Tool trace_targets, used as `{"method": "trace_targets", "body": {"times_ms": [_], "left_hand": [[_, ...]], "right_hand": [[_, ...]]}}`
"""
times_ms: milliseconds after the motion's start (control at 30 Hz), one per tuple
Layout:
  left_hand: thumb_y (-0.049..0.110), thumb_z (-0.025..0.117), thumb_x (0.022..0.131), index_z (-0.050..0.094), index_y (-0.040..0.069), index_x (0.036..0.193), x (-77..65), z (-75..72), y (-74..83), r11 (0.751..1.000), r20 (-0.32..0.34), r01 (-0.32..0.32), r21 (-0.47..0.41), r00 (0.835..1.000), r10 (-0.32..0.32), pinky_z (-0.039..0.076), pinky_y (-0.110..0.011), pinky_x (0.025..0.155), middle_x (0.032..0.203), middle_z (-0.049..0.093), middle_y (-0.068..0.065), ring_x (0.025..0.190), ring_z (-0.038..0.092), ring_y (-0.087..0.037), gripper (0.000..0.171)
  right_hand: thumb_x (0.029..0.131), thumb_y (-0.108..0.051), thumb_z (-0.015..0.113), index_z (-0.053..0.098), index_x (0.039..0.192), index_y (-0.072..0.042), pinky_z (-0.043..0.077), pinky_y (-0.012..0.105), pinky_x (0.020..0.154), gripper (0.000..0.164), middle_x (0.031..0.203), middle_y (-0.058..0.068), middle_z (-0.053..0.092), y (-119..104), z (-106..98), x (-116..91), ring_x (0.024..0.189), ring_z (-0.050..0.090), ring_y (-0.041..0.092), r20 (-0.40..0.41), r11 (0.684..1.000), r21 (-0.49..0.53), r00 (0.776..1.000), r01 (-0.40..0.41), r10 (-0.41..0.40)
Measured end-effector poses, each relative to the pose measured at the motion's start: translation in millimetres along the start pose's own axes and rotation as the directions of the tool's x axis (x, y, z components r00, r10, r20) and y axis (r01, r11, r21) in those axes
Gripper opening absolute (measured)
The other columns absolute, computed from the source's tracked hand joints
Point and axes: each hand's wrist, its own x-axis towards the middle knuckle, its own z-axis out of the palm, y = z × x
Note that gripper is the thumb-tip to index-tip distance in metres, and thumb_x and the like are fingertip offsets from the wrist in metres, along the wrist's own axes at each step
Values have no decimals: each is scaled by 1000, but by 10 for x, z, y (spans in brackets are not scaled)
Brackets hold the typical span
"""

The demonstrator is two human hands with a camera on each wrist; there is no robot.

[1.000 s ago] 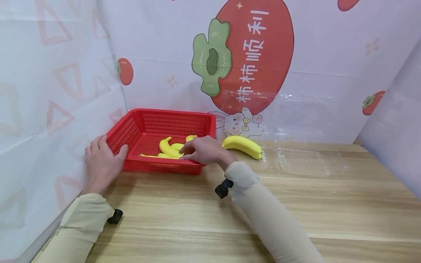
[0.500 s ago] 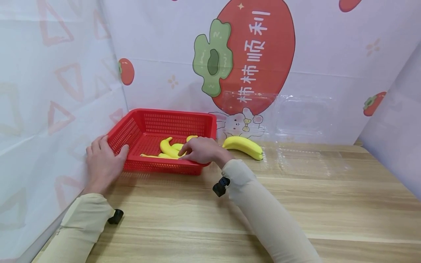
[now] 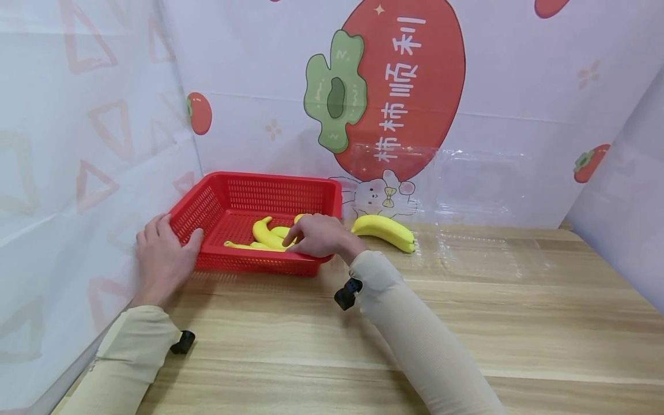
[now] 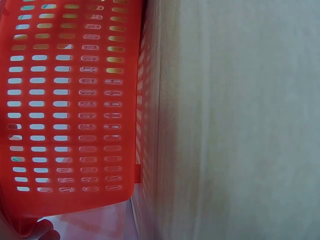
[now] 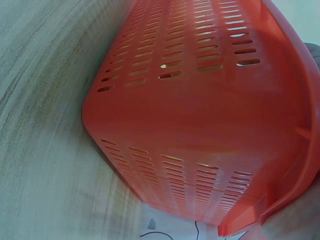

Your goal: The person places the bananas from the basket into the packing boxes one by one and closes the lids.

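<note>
A red perforated plastic basket (image 3: 254,263) stands on the wooden table, with several yellow bananas (image 3: 267,235) inside near its front right. My left hand (image 3: 163,259) grips its left front corner, thumb toward the rim and fingers along the outer side. In the left wrist view, fingertips (image 4: 42,231) show below the rim. Over the front right rim reaches my right hand (image 3: 321,236), its fingers curled around the end of a banana (image 3: 238,246) lying along the front wall; the rim partly hides the grasp. Another banana (image 3: 384,231) lies outside, right of the basket.
Clear plastic packaging (image 3: 482,190) stands open on the table (image 3: 332,340) against the back wall, right of the loose banana. A printed sheet (image 3: 249,127) covers the back, and another sheet (image 3: 67,219) closes off the left side beside my left hand.
The banana along the basket's front wall has slid slightly right, and my right wrist has shifted a little left. My left hand stays at the same corner of the basket.
</note>
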Motion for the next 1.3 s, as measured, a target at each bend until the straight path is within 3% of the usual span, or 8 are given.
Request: {"method": "trace_targets", "body": {"times_ms": [300, 833, 1100, 1300], "left_hand": [[41, 50, 103, 27, -13, 157, 6, 11, -10, 1000, -6, -2, 2, 1000, 2, 36, -69, 104, 159, 31, -37, 137, 30, -52, 80], [41, 49, 103, 30, -14, 156, 8, -2, -22, 1000, -21, -20, -7, 1000, 20, 34, -67, 105, 156, 33, -38, 136, 31, -52, 79], [42, 48, 103, 29, -14, 156, 2, 0, -19, 1000, -14, -14, -5, 1000, 14, 34, -68, 105, 157, 32, -38, 136, 30, -53, 80], [42, 48, 103, 29, -15, 156, -1, -3, -25, 1000, -18, -24, -6, 1000, 23, 33, -68, 106, 158, 32, -38, 137, 30, -53, 79]], "right_hand": [[92, -36, 82, 80, 125, -29, 58, 30, 89, 33, 115, -9, 76, -10, 3, -37, 107, 64, 11, -36, 999, 46, 999, -28, 30], [93, -30, 80, 78, 129, -24, 59, 31, 87, 37, 119, -4, 76, 18, 48, -85, 107, 64, 15, -156, 983, 182, 988, 6, 23], [94, -31, 76, 77, 131, -25, 57, 29, 80, 37, 116, -5, 75, 59, 121, -106, 97, 64, 18, -289, 975, 211, 957, 66, -3], [96, -26, 75, 77, 131, -21, 59, 31, 87, 35, 127, -1, 75, 78, 172, -138, 104, 63, 17, -399, 966, 223, 916, 134, -35]]}}
